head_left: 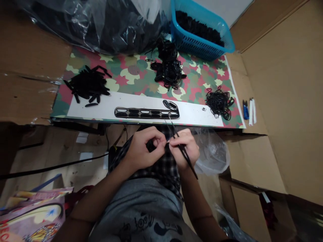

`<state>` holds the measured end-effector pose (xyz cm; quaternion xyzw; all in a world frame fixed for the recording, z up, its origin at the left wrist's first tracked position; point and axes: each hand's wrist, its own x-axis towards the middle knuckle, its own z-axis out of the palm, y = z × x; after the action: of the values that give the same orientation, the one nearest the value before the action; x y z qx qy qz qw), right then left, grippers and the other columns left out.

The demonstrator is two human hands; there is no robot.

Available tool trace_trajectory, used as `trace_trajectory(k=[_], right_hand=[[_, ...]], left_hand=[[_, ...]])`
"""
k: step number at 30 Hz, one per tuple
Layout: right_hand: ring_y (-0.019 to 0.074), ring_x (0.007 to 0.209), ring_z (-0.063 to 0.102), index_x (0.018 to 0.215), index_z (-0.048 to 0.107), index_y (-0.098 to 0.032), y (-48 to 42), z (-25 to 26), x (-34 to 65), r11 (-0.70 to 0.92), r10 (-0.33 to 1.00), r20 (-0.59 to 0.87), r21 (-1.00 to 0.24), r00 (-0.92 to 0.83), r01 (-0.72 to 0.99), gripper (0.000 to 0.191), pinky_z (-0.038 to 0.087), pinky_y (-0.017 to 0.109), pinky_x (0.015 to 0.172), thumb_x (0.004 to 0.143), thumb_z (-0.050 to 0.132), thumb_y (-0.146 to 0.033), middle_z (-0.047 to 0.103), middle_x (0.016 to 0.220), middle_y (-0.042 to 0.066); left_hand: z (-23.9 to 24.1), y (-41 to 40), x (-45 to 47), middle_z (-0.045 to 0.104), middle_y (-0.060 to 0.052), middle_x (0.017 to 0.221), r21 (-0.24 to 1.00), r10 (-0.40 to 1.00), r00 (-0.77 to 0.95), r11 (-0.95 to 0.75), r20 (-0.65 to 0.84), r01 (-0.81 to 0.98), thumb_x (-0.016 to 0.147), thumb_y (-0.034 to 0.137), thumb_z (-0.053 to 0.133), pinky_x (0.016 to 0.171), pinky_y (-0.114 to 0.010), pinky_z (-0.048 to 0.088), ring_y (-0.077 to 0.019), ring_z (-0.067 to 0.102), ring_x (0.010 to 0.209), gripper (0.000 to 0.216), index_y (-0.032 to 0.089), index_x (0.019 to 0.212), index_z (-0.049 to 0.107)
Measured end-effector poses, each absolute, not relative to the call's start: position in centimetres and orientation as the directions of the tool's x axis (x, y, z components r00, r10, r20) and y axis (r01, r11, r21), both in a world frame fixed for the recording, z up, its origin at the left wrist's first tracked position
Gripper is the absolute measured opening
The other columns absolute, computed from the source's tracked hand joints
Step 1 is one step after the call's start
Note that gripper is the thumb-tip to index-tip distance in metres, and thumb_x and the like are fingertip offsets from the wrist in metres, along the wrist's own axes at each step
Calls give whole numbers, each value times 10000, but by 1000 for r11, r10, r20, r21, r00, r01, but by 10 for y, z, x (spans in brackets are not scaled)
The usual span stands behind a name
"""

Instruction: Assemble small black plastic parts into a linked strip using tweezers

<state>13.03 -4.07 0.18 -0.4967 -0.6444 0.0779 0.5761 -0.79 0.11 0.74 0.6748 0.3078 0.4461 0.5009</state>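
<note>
cardboard sheets (277, 101) line the whole work area, and a camouflage-patterned mat (121, 75) lies across it. beyond the mat sits a black-filled plastic bag (113, 23), next to a blue plastic basket (191, 43) heaped with black pieces. a white paper strip (101, 107) runs along the mat's near edge, carrying a long black perforated grille (146, 113). on the mat lie a heap of black bars (87, 84), a tangle of black loops (168, 69) and a smaller tangle (219, 102). blue-handled snips (245, 110) rest on the cardboard to the right.

both hands are held up over the person's lap, just below the mat's edge, nearly touching. the right hand (184, 148) has its fingers (180, 137) closed on a thin black strip (184, 153), which runs diagonally past the palm. the left hand (142, 149) has its fingers (157, 139) curled together around a small black piece (151, 145), partly hidden, close to the strip.
</note>
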Motion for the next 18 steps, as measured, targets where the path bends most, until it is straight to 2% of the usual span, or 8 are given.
trace_trajectory(k=[6, 9, 13, 18], right_hand=[[164, 629, 524, 782, 601, -260, -41, 2, 129, 465, 799, 556, -812, 229, 352, 195, 459, 282, 556, 782, 600, -65, 525, 665, -40], [170, 621, 531, 767, 587, -258, -43, 2, 126, 471, 793, 555, -821, 252, 323, 168, 448, 279, 526, 793, 599, -92, 514, 643, -38], [165, 595, 528, 750, 564, -258, -43, 2, 122, 501, 773, 574, -814, 272, 293, 181, 432, 261, 488, 795, 607, -88, 513, 613, -47], [165, 598, 521, 758, 553, -260, -44, 2, 121, 519, 768, 574, -817, 284, 251, 196, 421, 247, 481, 791, 600, -73, 505, 595, -56]], left_hand=[[4, 2, -6, 479, 28, 563, 975, 866, 490, 18, 95, -220, 784, 213, 637, 496, -220, 323, -94, 410, 517, 142, 156, 657, 609], [1, 1, -5, 453, 29, 547, 946, 838, 546, 193, -21, -261, 761, 283, 674, 500, -229, 290, -98, 375, 519, 206, 156, 624, 589], [-2, -1, -2, 488, 13, 553, 864, 796, 587, 390, -144, -317, 682, 311, 704, 519, -241, 286, -106, 390, 533, 212, 153, 590, 596], [-3, -2, 1, 519, -2, 542, 770, 773, 603, 503, -197, -393, 626, 287, 715, 535, -254, 314, -115, 433, 540, 173, 154, 559, 626]])
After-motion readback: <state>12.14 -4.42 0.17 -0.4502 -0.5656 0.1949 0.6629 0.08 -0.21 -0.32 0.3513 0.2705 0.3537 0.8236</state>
